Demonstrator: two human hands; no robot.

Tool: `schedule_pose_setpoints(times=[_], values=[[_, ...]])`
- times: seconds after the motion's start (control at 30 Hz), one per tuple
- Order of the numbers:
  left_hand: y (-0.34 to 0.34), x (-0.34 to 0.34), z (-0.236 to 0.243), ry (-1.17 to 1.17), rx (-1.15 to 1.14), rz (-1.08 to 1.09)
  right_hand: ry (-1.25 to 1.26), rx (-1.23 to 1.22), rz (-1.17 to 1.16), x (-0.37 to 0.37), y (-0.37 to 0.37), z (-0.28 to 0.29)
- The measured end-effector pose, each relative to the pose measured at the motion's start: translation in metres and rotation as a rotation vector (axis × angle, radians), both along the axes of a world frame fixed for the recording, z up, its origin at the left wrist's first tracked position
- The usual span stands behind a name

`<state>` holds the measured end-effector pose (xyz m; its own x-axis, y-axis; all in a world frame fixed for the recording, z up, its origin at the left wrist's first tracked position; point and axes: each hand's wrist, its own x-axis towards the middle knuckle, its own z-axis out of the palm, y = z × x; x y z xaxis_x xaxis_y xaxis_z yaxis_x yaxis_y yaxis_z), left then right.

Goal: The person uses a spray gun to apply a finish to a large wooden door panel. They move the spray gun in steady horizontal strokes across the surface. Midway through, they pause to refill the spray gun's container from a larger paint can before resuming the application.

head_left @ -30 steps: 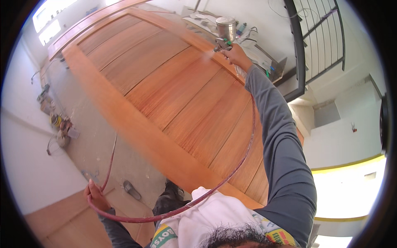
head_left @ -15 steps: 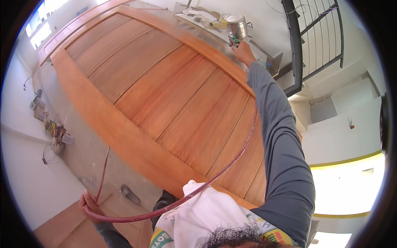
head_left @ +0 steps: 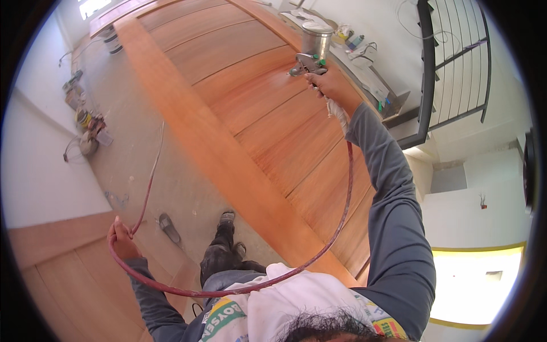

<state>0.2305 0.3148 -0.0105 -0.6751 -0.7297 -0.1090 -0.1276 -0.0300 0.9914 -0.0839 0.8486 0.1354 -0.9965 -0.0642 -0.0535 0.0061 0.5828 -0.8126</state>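
My right hand (head_left: pixel 333 90) is closed round the handle of a spray gun (head_left: pixel 307 65), which has a metal paint cup (head_left: pixel 317 40) on top. The gun is held over a large panelled wooden door (head_left: pixel 250 94), stained orange-brown, its nozzle toward the left. From the wrapped end below the gun's handle, a dark red air hose (head_left: pixel 348 188) loops down across my front. At the lower left, my left hand (head_left: pixel 121 239) grips that hose, and the hose runs on from there toward the floor.
Power tools (head_left: pixel 85 122) stand along the left wall. A dark slipper (head_left: pixel 170 228) lies on the floor near my feet. Beyond the door, a board (head_left: pixel 364 71) carries bottles and clutter. A dark metal railing (head_left: pixel 424 74) rises at the right. Another wooden panel (head_left: pixel 68 285) is at lower left.
My right hand has brought the spray gun from beyond the door's far edge leftward over the panels. My left hand has risen slightly with the hose. The view has shifted, showing my legs.
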Motion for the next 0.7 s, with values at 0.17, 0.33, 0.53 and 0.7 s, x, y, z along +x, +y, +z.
schedule_pose_setpoints(times=[0.17, 0.33, 0.53, 0.7], values=[[-0.014, 0.068, -0.015, 0.007, 0.071, 0.11, -0.045, -0.03, 0.119, 0.054, -0.073, 0.009], [-0.034, 0.132, -0.035, 0.044, 0.12, 0.169, -0.124, -0.042, 0.276, 0.106, -0.132, 0.018], [-0.039, 0.187, -0.04, -0.047, 0.067, 0.158, -0.185, -0.193, 0.428, 0.173, -0.173, 0.042], [-0.037, 0.199, -0.052, -0.134, 0.04, 0.073, -0.146, -0.132, 0.417, 0.172, -0.152, 0.035]])
